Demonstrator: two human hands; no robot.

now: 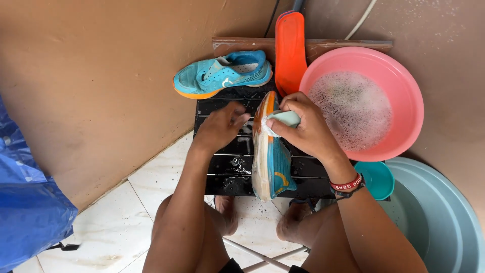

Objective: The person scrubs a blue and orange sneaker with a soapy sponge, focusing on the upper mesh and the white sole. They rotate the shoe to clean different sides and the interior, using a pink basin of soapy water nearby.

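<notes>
Right hand grips a pale cloth, pressing it on the shoe. Left hand, loosely open, empty, rests left of the shoe on the surface.

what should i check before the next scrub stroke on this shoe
1. Shoe on its side on the black slatted stand: ok.
2. Right hand grips the pale green cloth against the sole edge: ok.
3. Left hand bracing the shoe: not ok, it is beside it, contact unclear.
4. Soapy water in the pink basin: ok, foam visible.
5. Second shoe and orange insole out of the way: ok.
6. Dirt left on the sole: cannot tell.
</notes>
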